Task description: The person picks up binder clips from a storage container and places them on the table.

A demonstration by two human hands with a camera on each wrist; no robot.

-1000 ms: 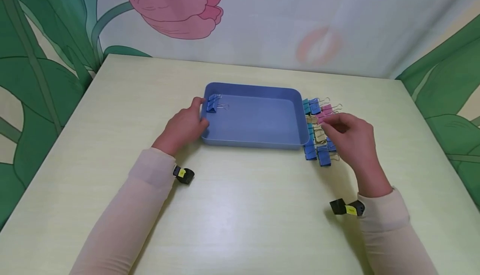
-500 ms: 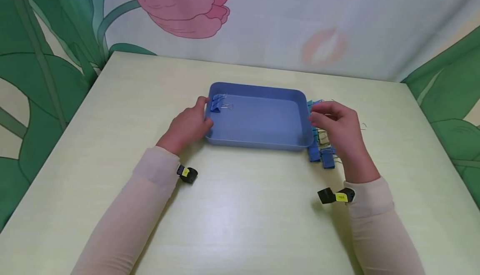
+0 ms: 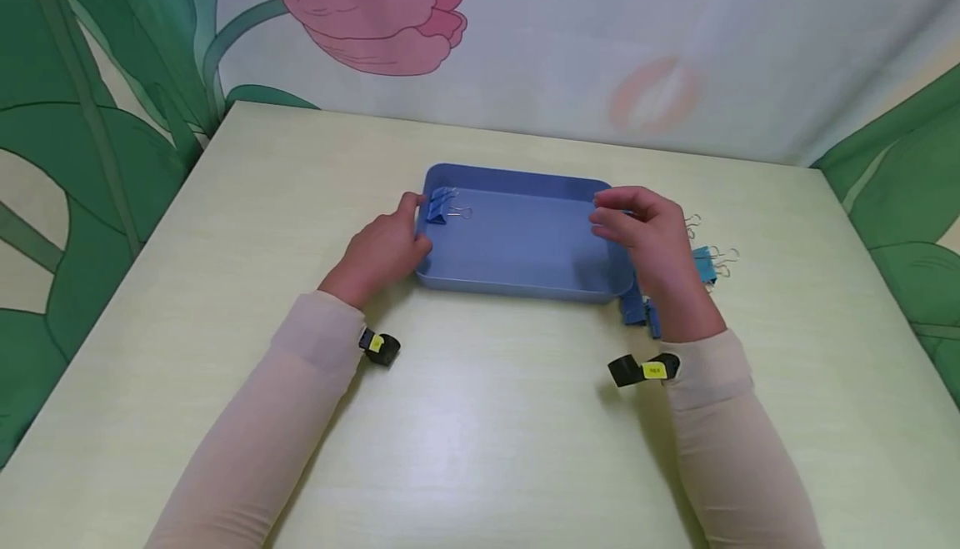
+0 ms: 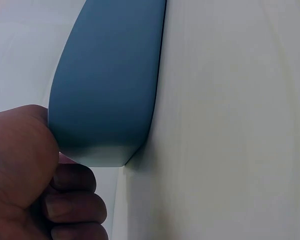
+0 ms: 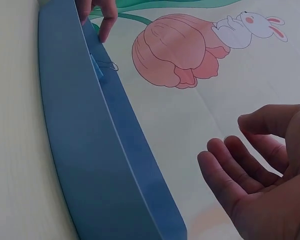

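Observation:
My left hand grips the left rim of a blue rectangular tray, thumb on the near side. In the left wrist view, its fingers curl beside the tray's corner. Inside the tray at the left lies a blue binder clip with wire handles. My right hand hovers over the tray's right end, fingers bent and thumb close to the index finger; I cannot tell if something small sits between them. Partly behind that hand are more clips, including a blue one and a teal one.
A pale wooden table carries everything. Behind it hangs a cloth printed with flowers and leaves. The clips are bunched against the tray's right side. A black wrist camera sits on the left cuff, another on the right.
My right hand has moved left from the clips to over the tray's right end, uncovering a teal clip. My left hand keeps its hold on the tray; the view has shifted slightly.

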